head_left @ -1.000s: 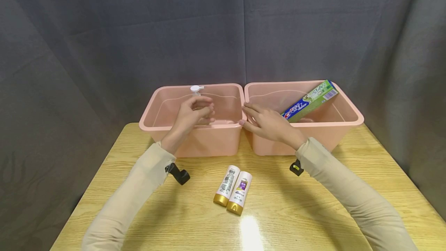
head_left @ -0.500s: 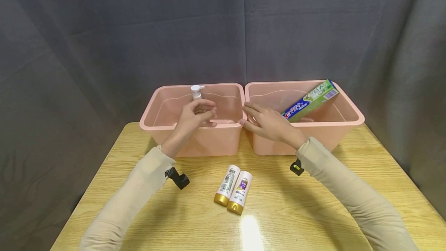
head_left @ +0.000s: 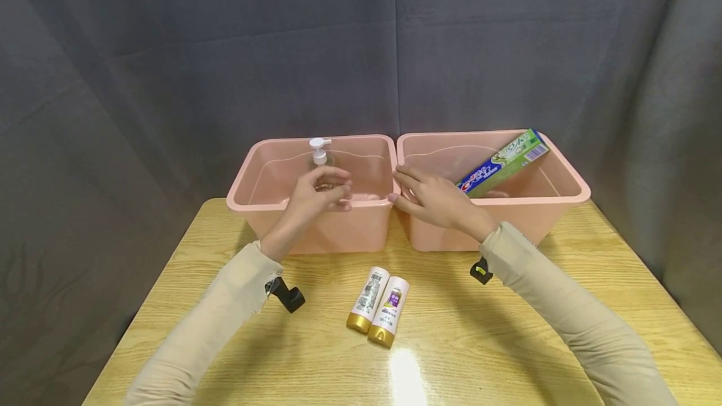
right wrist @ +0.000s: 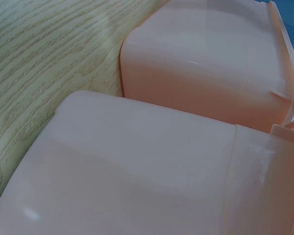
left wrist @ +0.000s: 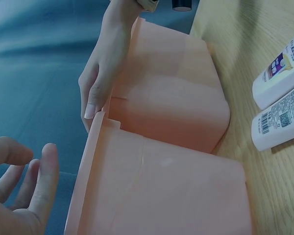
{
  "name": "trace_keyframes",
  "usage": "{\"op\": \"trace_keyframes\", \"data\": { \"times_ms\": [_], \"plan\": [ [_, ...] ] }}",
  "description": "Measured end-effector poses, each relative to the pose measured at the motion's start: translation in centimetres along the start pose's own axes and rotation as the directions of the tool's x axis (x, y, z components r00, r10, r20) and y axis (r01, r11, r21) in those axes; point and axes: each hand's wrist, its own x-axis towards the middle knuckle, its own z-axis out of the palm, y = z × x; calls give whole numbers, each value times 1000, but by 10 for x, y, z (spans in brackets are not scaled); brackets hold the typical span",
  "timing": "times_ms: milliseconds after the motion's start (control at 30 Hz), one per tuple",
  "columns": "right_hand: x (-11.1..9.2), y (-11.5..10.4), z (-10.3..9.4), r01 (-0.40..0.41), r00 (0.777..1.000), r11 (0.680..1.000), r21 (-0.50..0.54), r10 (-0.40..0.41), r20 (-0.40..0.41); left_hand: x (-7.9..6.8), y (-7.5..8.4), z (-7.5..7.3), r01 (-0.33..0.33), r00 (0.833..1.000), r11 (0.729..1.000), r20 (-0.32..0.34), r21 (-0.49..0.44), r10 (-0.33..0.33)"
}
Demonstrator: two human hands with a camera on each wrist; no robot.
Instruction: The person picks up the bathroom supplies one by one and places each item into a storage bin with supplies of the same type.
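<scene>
My left hand [head_left: 321, 192] hovers over the front rim of the left pink bin [head_left: 333, 225], its fingers loosely bent with nothing between them. In the left wrist view the left hand [left wrist: 19, 210] shows thumb and fingertips apart from the rim. Behind it, a clear bottle with a white pump top [head_left: 319, 154] stands inside the left bin, its lower part hidden by the hand. My right hand [head_left: 433, 199] rests with extended fingers where the two bins meet, over the left front corner of the right pink bin [head_left: 530, 210].
A green and blue toothpaste box [head_left: 502, 165] leans diagonally in the right bin, one end above the rim. Two white tubes with gold caps [head_left: 368, 298] lie side by side on the wooden table [head_left: 316, 362] before the bins. A grey curtain [head_left: 282, 36] hangs behind.
The left hand has drawn slightly down and back from the pump bottle, so more of the bottle's neck shows. The right hand has stayed in place.
</scene>
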Motion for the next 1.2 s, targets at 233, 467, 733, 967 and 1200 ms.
{"op": "trace_keyframes", "data": {
  "times_ms": [233, 467, 733, 967, 1200],
  "plan": [
    [0, 2, 3, 7, 1000, 1000, -10, -7, -6, -1, -1, 1, -2, 1000, 1000, 0, 3, 2],
    [1, 2, 3, 5, 1000, 1000, -10, -5, -3, -4, -2, -1, -1, 1000, 1000, 6, 3, 1],
    [1, 2, 2, 3, 1000, 1000, -7, -3, -3, -9, -3, -3, -6, 1000, 1000, 19, 30, 5],
    [0, 2, 2, 12, 1000, 1000, -10, -12, -7, -13, -6, -3, -1, 999, 997, 34, 77, -2],
    [0, 2, 3, 4, 1000, 1000, -8, -4, -4, -16, -7, -2, -4, 999, 996, 44, 85, 0]
  ]
}}
